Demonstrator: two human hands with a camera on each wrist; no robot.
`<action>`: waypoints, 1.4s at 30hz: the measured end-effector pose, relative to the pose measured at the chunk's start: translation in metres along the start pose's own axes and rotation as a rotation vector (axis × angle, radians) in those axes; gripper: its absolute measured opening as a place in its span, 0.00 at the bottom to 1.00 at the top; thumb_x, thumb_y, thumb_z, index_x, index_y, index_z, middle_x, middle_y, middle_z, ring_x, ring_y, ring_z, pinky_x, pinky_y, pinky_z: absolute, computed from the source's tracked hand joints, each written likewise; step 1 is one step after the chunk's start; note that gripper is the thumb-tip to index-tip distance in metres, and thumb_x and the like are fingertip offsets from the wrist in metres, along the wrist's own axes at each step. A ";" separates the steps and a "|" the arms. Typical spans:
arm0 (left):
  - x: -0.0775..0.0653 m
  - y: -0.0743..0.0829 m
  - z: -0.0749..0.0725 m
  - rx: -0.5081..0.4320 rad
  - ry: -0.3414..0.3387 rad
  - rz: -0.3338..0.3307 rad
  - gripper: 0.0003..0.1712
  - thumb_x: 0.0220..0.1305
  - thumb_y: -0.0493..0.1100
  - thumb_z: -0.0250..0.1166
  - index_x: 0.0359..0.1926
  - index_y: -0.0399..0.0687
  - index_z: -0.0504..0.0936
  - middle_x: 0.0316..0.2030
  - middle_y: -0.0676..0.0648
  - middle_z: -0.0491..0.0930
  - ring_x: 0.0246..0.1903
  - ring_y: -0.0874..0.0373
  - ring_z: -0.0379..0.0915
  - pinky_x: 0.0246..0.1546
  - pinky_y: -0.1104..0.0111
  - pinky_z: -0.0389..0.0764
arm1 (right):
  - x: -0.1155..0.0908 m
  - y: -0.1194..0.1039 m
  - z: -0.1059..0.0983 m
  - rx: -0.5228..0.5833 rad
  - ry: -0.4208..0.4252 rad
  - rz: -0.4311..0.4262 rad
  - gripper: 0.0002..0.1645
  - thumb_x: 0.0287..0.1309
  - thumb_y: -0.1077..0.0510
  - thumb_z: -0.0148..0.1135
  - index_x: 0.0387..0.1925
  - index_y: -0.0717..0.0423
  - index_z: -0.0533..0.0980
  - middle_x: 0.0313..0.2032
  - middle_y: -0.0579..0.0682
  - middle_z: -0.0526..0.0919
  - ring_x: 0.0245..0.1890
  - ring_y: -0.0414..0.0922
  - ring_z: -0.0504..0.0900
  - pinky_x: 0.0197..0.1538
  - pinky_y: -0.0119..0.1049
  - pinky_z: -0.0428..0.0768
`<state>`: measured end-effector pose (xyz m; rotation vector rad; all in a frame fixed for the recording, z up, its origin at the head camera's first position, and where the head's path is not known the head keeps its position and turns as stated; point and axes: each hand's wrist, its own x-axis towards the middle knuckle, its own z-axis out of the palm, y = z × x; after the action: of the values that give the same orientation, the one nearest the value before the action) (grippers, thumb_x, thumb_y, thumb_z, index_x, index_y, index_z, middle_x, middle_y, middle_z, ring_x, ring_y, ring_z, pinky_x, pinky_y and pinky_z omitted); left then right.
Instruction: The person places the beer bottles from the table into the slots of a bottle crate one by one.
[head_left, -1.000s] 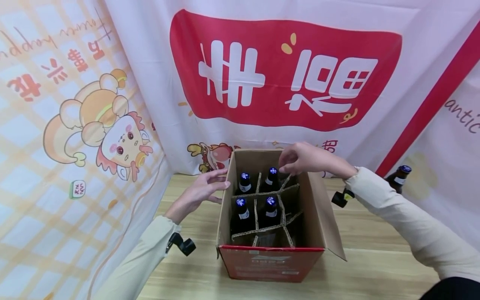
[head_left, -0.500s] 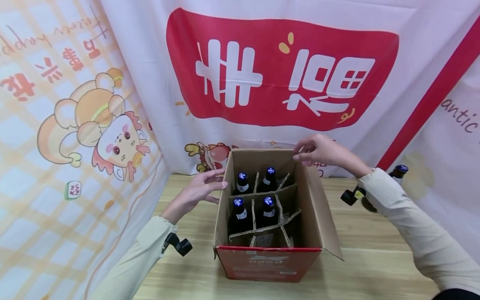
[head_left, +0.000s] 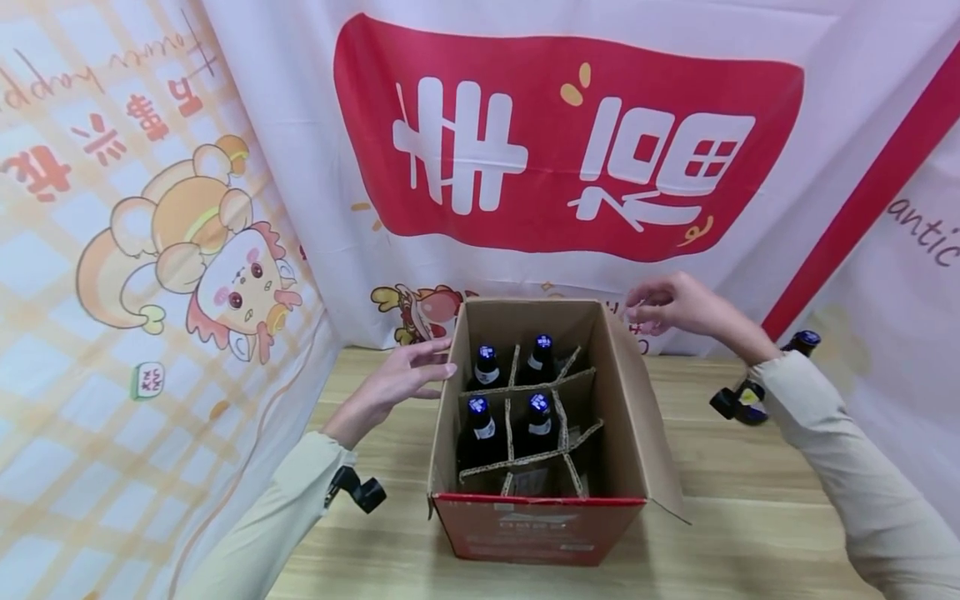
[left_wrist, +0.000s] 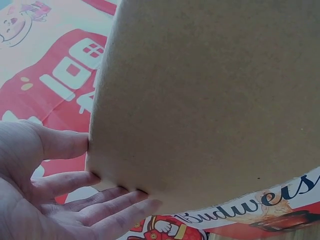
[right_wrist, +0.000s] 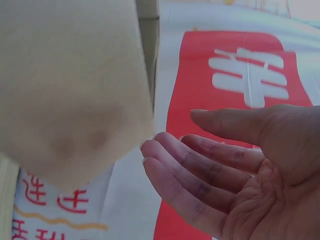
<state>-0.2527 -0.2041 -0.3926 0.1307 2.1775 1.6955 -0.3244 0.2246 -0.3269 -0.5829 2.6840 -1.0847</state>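
An open cardboard box (head_left: 540, 530) stands on the table, with a grid divider (head_left: 525, 459) inside. Several dark beer bottles (head_left: 487, 367) with blue caps fill its left and middle cells, while the right and front cells hold none that I can see. My left hand (head_left: 397, 382) rests its extended fingers and thumb against the box's left flap (left_wrist: 200, 100). Beyond the back right corner, my right hand (head_left: 678, 308) hangs in the air, fingers loosely bent and holding nothing. In the right wrist view, its fingertips (right_wrist: 155, 145) are close to another flap (right_wrist: 75, 100).
Another blue-capped bottle (head_left: 804, 340) stands on the table to the right, partly hidden by my right sleeve (head_left: 810, 417). A printed cloth (head_left: 570, 150) hangs behind the box, and more cloth (head_left: 172, 333) closes the left side. The box's right flap (head_left: 651, 417) spreads outward.
My right hand has risen out of the box and moved right, past its back right corner. The left hand stays at the left flap.
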 end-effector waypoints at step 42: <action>0.002 -0.003 -0.001 -0.005 0.006 0.010 0.39 0.72 0.45 0.68 0.78 0.42 0.65 0.72 0.33 0.70 0.64 0.40 0.78 0.59 0.54 0.86 | -0.095 0.155 -0.042 -0.376 0.564 0.312 0.22 0.71 0.57 0.56 0.46 0.78 0.81 0.41 0.75 0.85 0.32 0.64 0.83 0.23 0.35 0.74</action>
<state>-0.2547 -0.2051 -0.3954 0.1358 2.1799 1.7089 -0.2958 0.3924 -0.4027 0.1321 3.3425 -0.7416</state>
